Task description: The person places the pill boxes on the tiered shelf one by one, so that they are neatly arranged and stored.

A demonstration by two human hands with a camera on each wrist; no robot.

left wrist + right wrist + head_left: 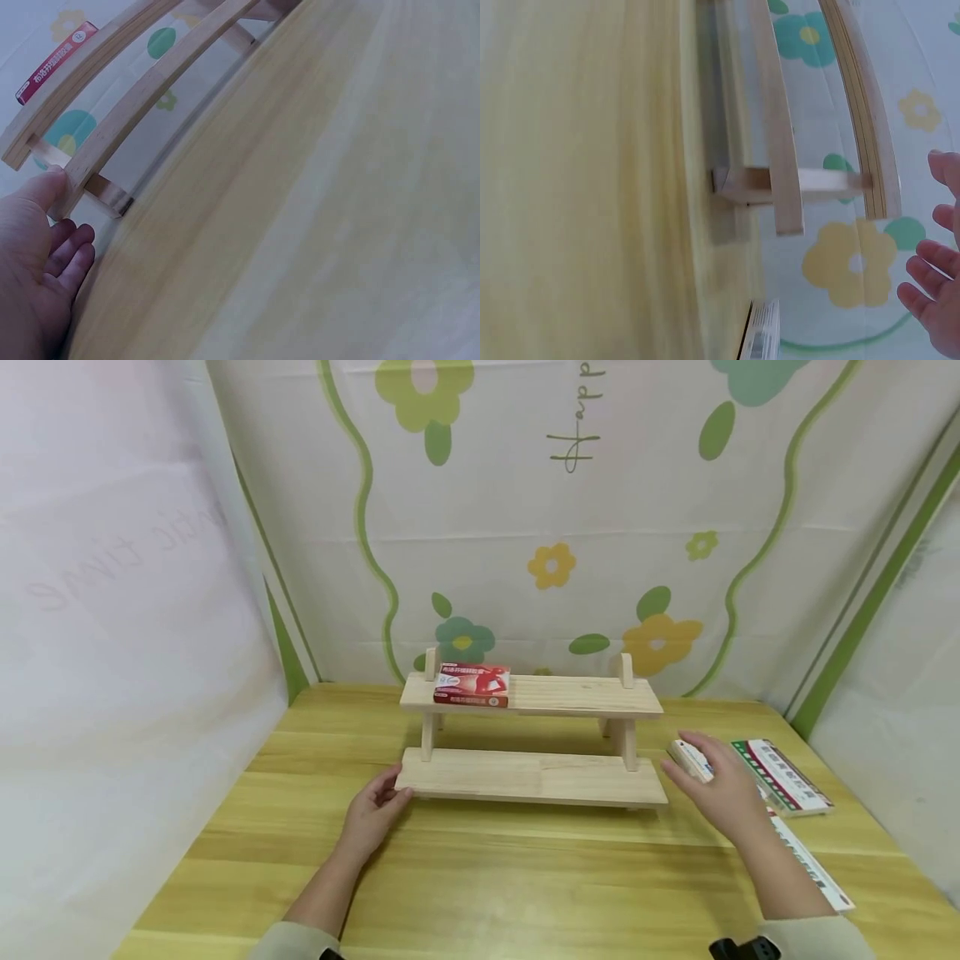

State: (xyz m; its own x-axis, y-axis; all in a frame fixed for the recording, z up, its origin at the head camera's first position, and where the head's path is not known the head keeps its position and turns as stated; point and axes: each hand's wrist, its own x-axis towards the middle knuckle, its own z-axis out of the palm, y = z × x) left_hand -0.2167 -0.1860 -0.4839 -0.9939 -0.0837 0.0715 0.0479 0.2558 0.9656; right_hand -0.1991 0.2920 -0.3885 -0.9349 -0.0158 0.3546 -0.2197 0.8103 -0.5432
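A two-tier wooden shelf (472,774) stands on the table, with a red medicine box (472,685) lying on the left part of its upper board. My left hand (373,814) holds the left end of the lower board. In the left wrist view its thumb (49,185) lies against the board's end and the other fingers curl below. To the right of the shelf, my right hand (716,789) is held over a white box (693,758), partly covering it. Its fingers (930,259) are spread and apart, with nothing between them in the right wrist view.
A white medicine box with green and red stripes (783,777) lies right of my right hand. Another long white box (813,864) lies nearer, partly behind the forearm. Printed cloth (487,510) hangs behind the wooden table (525,877) and along both sides.
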